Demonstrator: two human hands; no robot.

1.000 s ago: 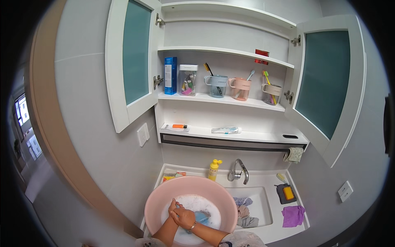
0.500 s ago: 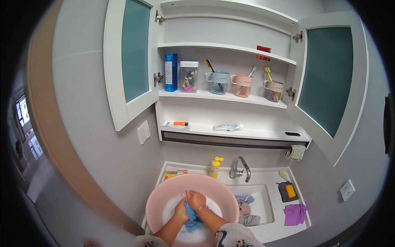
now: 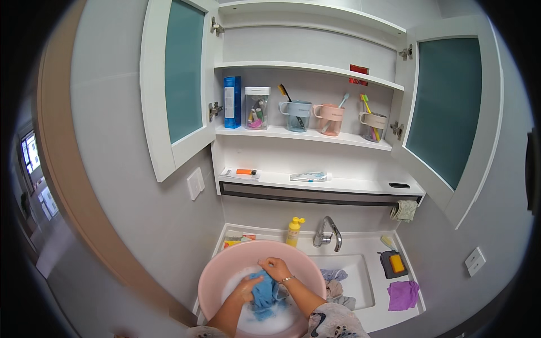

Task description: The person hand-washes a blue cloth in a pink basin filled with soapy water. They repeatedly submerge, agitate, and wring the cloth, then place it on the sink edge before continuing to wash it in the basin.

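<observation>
A wet blue cloth [image 3: 262,294] hangs into white suds [image 3: 256,325] inside a big pink basin [image 3: 209,287]. My left hand [image 3: 247,288] is closed on the cloth's left side. My right hand [image 3: 275,268], with a bracelet at the wrist, has its fingers curled at the cloth's upper right edge, gripping it. Both hands are above the foam, and the lower part of the cloth lies in it.
Right of the basin, a white sink [image 3: 363,284] holds crumpled clothes [image 3: 336,288] beneath a chrome faucet [image 3: 327,234]. A yellow bottle [image 3: 293,232] stands behind the basin. At the right lie an orange-yellow soap bar [image 3: 397,263] and a purple cloth [image 3: 403,295]. Open cabinet doors [image 3: 445,112] flank shelves overhead.
My hands have moved apart, the right one shifting slightly right. The blue cloth, bunched between them before, is now spread wider. My view has tilted slightly.
</observation>
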